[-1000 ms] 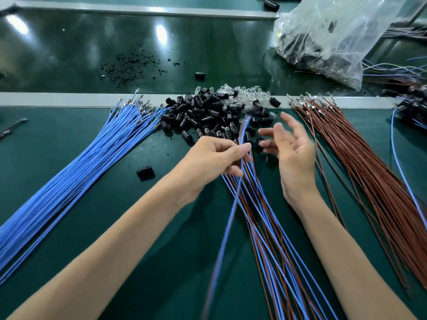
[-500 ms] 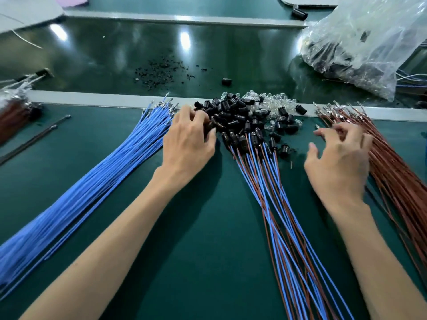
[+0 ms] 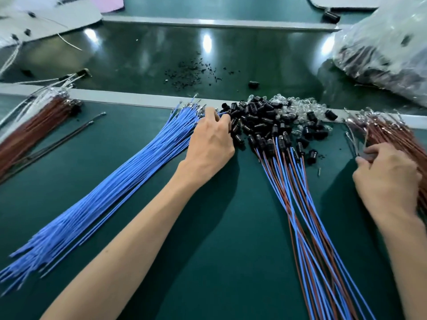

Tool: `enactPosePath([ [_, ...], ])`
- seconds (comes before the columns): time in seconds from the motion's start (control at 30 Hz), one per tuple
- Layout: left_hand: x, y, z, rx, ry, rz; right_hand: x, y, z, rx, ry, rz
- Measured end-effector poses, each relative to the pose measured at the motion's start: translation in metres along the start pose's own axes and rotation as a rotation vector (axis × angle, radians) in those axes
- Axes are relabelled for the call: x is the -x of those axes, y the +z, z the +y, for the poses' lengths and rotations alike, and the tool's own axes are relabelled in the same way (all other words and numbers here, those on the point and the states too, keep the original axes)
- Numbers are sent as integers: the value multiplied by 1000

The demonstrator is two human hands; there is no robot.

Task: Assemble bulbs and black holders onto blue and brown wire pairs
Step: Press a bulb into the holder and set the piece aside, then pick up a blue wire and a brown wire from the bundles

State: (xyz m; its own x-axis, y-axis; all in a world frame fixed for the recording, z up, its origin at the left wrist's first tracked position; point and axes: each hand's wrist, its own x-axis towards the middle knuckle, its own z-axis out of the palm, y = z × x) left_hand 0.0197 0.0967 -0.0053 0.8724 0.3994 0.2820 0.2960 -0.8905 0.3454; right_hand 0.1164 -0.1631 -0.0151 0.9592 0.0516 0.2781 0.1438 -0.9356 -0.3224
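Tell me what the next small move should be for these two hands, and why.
Probably draw one wire free from each bundle toward the middle. The left hand is at the terminal ends of the blue wires, the right hand rests curled on the brown wires, and neither clearly holds a single wire yet; finished pairs lie between them.

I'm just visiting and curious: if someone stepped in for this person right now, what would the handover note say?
Left hand: fingers curled on the tips of the blue wires.
Right hand: fingers curled into the brown wires.
Between them: black holders and clear bulbs piled at the back; finished pairs fanned in front.
Done: a batch of pairs with holders on.
Left: many loose wires, holders and bulbs to assemble.
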Motion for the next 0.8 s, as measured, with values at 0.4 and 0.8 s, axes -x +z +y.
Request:
enactPosePath([
  [0.4, -2, 3, -6, -19, -37, 22, 10, 2, -14, -160, -124, -46],
  [0.8, -7, -2, 1, 345, -40, 109, 18, -16, -35, -912, -27, -258],
])
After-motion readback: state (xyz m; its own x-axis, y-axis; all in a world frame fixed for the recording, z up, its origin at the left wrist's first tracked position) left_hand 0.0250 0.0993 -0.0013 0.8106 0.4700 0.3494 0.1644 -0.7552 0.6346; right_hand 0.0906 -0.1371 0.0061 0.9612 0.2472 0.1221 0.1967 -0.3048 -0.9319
